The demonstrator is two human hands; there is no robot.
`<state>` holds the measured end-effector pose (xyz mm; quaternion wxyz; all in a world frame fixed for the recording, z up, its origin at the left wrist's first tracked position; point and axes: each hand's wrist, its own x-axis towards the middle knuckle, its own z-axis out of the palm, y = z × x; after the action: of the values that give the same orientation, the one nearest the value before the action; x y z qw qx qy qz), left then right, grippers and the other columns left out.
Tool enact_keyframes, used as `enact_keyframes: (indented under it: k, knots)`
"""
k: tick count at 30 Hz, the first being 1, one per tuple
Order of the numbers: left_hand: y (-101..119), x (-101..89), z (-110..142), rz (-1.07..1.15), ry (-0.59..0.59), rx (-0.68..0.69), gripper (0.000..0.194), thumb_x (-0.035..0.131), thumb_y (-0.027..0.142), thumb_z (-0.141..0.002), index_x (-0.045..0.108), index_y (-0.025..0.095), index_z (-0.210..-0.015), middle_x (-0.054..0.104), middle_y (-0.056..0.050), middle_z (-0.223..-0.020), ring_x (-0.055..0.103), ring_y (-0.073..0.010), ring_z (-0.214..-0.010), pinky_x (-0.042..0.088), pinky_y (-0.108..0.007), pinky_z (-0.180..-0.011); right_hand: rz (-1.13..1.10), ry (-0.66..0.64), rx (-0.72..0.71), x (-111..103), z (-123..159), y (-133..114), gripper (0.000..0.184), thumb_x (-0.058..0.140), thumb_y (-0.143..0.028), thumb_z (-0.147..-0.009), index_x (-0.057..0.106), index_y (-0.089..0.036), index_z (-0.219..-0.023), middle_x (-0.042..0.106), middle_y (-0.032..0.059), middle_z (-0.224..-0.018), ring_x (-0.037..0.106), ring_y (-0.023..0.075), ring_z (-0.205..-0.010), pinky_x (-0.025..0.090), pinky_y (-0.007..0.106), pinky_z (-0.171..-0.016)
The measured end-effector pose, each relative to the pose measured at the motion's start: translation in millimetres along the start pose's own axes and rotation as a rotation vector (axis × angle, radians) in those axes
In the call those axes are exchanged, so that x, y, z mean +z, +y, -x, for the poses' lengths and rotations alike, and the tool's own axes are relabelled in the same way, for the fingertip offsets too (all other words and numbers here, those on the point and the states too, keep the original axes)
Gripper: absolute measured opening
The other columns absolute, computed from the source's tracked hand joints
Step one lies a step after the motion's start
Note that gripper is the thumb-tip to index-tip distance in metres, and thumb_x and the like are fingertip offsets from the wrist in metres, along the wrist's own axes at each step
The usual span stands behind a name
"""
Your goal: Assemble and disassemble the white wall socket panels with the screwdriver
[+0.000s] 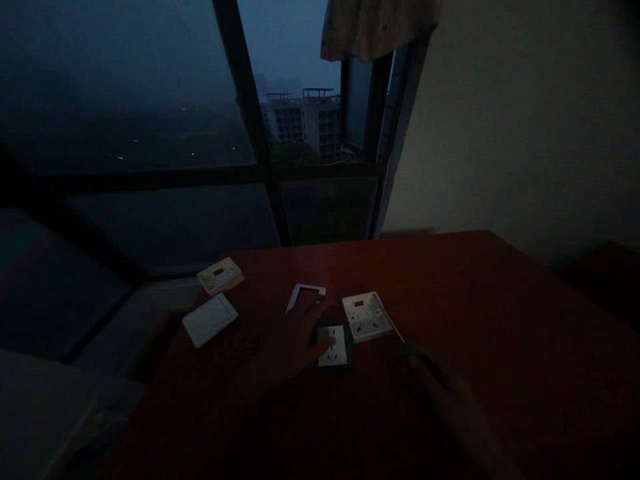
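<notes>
My left hand (pixel 293 340) is spread low over the table, its thumb resting on the white face of a wall socket (pixel 338 353) with a dark surround. Its fingers reach over a white cover frame (pixel 300 291), partly hiding it; whether they touch it I cannot tell. In my right hand (pixel 440 387) is a screwdriver (pixel 397 331) with a green handle, gripped with its thin shaft pointing forward and left. The shaft's tip lies at the right side of an open white back box (pixel 365 317), just behind the socket.
At the left edge of the red-brown table (pixel 450 280) lie another white back box (pixel 220 275) and a white switch plate (pixel 210 320). Windows (pixel 175 220) stand beyond the table, and a pale wall (pixel 515 133) is at the right. The room is very dim.
</notes>
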<state>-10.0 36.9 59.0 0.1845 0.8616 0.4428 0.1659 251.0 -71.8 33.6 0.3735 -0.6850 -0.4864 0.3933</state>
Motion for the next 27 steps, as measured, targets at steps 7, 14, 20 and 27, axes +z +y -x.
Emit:
enact_keyframes:
  k: [7,14,20,27]
  knots:
    - [9,31.3,17,-0.046,-0.202,-0.024,0.099,0.077,0.036,-0.063,0.02,0.025,-0.143,0.028,-0.011,-0.147,0.029,-0.0335,-0.132,0.029,-0.049,-0.106,0.118,0.113,-0.082,2,-62,-8,0.041,0.056,-0.045,-0.076,0.063,-0.016,-0.104,0.069,0.0093,-0.102,0.064,0.0265,-0.092,0.048,0.037,-0.083]
    - [4,22.3,21,-0.001,-0.111,-0.135,0.09,0.075,0.038,-0.064,0.029,0.025,-0.141,0.033,-0.011,-0.144,0.036,-0.0345,-0.128,0.034,-0.048,-0.104,0.065,0.02,-0.121,20,-95,0,0.036,0.052,-0.038,-0.077,0.063,-0.015,-0.104,0.069,0.0099,-0.1,0.065,0.0251,-0.09,0.049,0.036,-0.079]
    - [6,11.5,20,0.066,0.038,-0.169,0.086,0.075,0.043,-0.065,0.034,0.028,-0.138,0.035,-0.008,-0.143,0.035,-0.0331,-0.128,0.033,-0.047,-0.105,0.076,-0.043,-0.127,30,-85,-2,0.034,0.055,-0.036,-0.075,0.064,-0.015,-0.1,0.07,0.008,-0.096,0.065,0.0237,-0.089,0.049,0.033,-0.078]
    - [22,14.5,13,0.094,-0.013,-0.115,0.087,0.074,0.049,-0.066,0.032,0.027,-0.139,0.035,-0.008,-0.142,0.037,-0.0319,-0.126,0.034,-0.045,-0.104,-0.062,-0.188,-0.144,47,-52,-13,0.033,0.052,-0.037,-0.08,0.061,-0.016,-0.104,0.068,0.0077,-0.101,0.063,0.0228,-0.092,0.047,0.032,-0.08]
